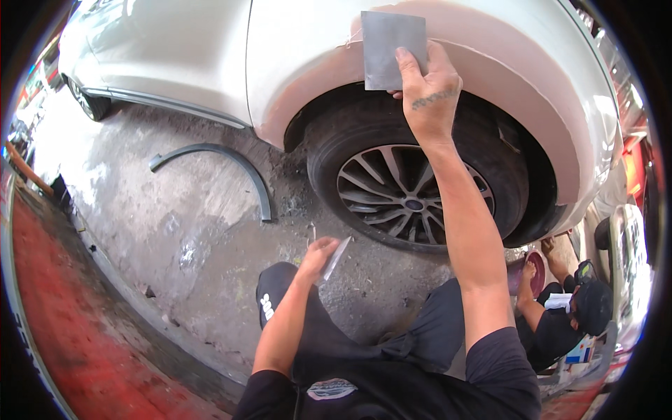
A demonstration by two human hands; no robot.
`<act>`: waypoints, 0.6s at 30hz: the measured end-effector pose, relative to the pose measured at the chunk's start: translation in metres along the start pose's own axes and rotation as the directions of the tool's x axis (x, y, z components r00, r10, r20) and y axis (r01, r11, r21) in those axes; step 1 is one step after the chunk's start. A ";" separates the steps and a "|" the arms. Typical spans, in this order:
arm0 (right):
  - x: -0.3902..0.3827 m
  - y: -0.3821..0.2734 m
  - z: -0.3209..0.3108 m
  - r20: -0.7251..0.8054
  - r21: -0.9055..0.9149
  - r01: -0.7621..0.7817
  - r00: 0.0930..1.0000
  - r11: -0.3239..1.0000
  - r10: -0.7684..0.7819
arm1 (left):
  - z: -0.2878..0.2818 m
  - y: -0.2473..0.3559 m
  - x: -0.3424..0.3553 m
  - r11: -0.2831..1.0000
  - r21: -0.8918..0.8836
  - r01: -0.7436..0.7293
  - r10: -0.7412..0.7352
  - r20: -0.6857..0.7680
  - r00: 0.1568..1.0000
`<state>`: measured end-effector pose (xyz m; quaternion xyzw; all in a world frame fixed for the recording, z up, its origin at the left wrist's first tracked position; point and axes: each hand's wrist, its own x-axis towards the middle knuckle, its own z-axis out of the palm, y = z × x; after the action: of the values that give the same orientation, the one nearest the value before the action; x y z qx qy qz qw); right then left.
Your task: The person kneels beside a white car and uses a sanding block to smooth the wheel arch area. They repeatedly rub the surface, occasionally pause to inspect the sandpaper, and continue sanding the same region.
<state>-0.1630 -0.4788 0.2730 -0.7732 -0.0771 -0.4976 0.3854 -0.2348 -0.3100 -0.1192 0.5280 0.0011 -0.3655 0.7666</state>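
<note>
My right hand (432,94) is closed on a flat grey rectangular putty spreader (393,49), thumb on its face. It is raised in front of the wheel arch (483,59) of a white car, where a smooth pinkish layer of filler follows the curve. Whether the spreader touches the panel, I cannot tell. Lower down, over my knee, my left hand (318,257) grips a thin, pale flat plate (336,259) by one side, tilted and apart from the car. Behind my right forearm is the dark tyre (322,161) with a spoked alloy rim (378,175).
A curved grey arch trim (241,162) lies on the stained concrete floor (189,210) to the left. At the right, a co-worker (560,322) in a dark cap sits close by, one hand at a dark red bucket (537,274). A red strip (70,301) runs along the left.
</note>
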 end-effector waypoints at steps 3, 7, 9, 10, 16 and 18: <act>0.002 0.010 0.008 0.002 -0.049 0.070 0.998 0.996 -0.070 | -0.002 -0.002 0.003 1.000 -0.017 -0.019 0.019 0.005 1.000; 0.001 0.021 0.023 0.021 -0.063 0.171 0.985 0.983 -0.170 | -0.003 -0.001 0.003 0.999 -0.032 -0.033 0.034 0.012 0.999; 0.001 0.020 0.023 0.002 -0.109 0.194 0.981 0.975 -0.195 | -0.005 0.001 0.000 0.999 -0.023 -0.041 0.041 -0.005 0.999; 0.001 0.018 0.020 -0.006 -0.138 0.206 0.978 0.969 -0.208 | -0.003 0.002 -0.001 0.999 -0.021 -0.043 0.043 -0.007 0.999; 0.000 0.017 0.024 0.028 -0.110 0.187 0.982 0.976 -0.185 | -0.005 0.001 0.003 0.996 -0.077 -0.035 0.037 0.016 0.999; -0.005 0.016 0.028 0.050 -0.071 0.188 0.981 0.980 -0.185 | -0.004 -0.003 0.003 0.998 -0.059 -0.030 0.030 -0.010 1.000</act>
<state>-0.1376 -0.4701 0.2550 -0.7870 -0.1389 -0.5174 0.3060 -0.2331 -0.3088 -0.1245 0.5068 0.0075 -0.3513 0.7872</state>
